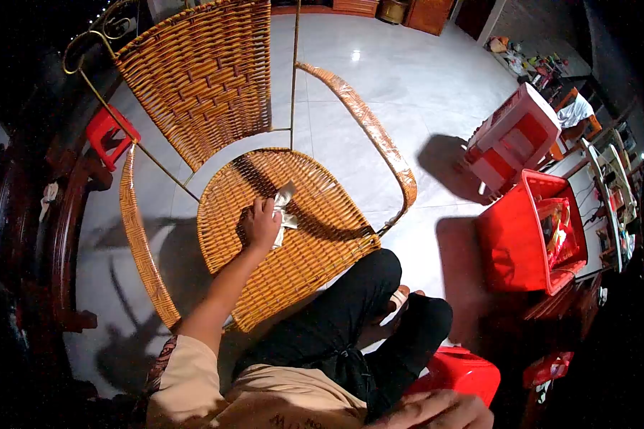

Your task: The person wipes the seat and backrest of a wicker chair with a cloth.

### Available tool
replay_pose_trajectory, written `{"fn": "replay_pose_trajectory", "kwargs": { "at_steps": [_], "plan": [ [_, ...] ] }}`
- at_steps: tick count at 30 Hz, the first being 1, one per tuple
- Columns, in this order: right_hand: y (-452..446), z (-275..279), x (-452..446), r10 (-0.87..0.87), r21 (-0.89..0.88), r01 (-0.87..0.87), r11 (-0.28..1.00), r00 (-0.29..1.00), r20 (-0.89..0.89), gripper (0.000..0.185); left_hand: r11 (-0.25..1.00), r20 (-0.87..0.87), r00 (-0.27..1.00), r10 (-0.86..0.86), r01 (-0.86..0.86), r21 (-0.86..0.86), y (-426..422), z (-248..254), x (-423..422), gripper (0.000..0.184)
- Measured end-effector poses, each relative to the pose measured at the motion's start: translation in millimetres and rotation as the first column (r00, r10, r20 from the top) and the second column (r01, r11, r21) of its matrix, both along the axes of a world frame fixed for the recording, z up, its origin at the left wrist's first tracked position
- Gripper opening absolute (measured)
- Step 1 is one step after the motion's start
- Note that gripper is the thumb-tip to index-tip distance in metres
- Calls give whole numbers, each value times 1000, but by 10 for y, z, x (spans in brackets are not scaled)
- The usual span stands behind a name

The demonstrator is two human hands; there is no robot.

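Observation:
A woven wicker chair (293,264) with a metal frame stands in front of me, its backrest (200,71) at the upper left. My left hand (262,224) is closed on a crumpled whitish cloth (286,214), which lies against the middle of the woven seat. At the bottom edge, near a red stool, is my right hand (440,411); it is partly cut off by the frame, and whether it holds anything cannot be made out. The chair's right armrest (365,118) is wrapped in clear, shiny plastic.
A red bin (504,247) with packages inside stands at the right, beside a red and white plastic stool (515,139). Another red stool (107,136) is behind the chair at the left. The red stool (465,372) is beside my legs. Dark wooden furniture (64,236) lines the left.

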State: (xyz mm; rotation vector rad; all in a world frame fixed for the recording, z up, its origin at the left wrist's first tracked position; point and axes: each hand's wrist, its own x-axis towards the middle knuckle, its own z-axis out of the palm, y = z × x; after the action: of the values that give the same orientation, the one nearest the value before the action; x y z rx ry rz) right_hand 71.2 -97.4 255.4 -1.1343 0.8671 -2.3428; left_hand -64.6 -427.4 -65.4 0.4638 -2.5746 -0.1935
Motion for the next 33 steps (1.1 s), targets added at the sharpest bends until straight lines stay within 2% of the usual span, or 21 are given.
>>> {"fn": "replay_pose_trajectory", "kwargs": {
  "at_steps": [2,3,5,7,9,11,14,17,18,21,23,24,25,27,28,30,31,32,33],
  "plan": [
    [63,-38,-13,-24,14,24,1000,1000,-1,35,998,111,994,0,-6,58,10,-14,-2,30],
    [98,-55,-19,-38,24,38,999,999,0,35,999,124,992,23,-28,34,118,212,60,38],
    [158,-87,-23,-76,37,76,996,997,-3,35,989,-48,999,25,-32,-146,28,-41,13,35],
    [109,-75,22,-23,-24,23,999,1000,-10,35,999,94,995,25,-22,-35,6,-29,18,35],
    [44,-72,53,25,-68,-27,997,999,-30,36,997,46,998,-34,38,-70,-37,-43,0,35],
    [-45,-81,93,85,-110,-90,990,995,-52,36,998,54,998,-13,17,-65,-45,-74,-7,32],
    [-190,-128,115,175,-153,-188,970,980,-94,37,999,181,983,31,-23,-48,61,210,58,29],
    [-301,-230,158,253,-162,-272,949,959,-129,38,995,189,980,56,-39,-91,100,224,55,28],
    [-337,-251,167,279,-155,-298,942,951,-138,39,994,123,991,43,-30,-107,67,104,34,28],
    [-435,-340,183,359,-140,-382,913,919,-166,40,999,162,986,40,-38,-13,29,34,-21,28],
    [-489,-402,207,415,-106,-436,894,893,-175,41,995,-89,992,-88,83,-55,-107,-163,-44,27],
    [-524,-432,219,448,-82,-467,881,876,-177,41,1000,50,998,-27,26,5,-5,27,-1,29],
    [-561,-461,226,478,-47,-493,869,859,-181,42,1000,44,999,-21,21,1,59,98,1,29],
    [-599,-512,234,534,52,-533,844,828,-173,43,998,223,973,60,-60,-8,103,222,27,30],
    [-590,-537,210,544,126,-529,839,824,-157,43,996,218,972,84,-84,-8,148,270,41,30],
    [-439,-565,106,469,315,-415,853,875,-119,44,997,110,993,35,-27,-72,-30,-69,-8,30],
    [-296,-444,6,204,381,-187,905,979,-5,40,996,42,999,6,-2,-91,-100,-204,-35,30],
    [-163,-593,-98,56,568,30,822,990,-133,35,997,233,971,60,-45,-69,103,249,52,29],
    [13,-735,-196,-21,775,164,610,981,-191,31,996,234,969,73,-58,-70,126,266,62,29]
  ]
}}
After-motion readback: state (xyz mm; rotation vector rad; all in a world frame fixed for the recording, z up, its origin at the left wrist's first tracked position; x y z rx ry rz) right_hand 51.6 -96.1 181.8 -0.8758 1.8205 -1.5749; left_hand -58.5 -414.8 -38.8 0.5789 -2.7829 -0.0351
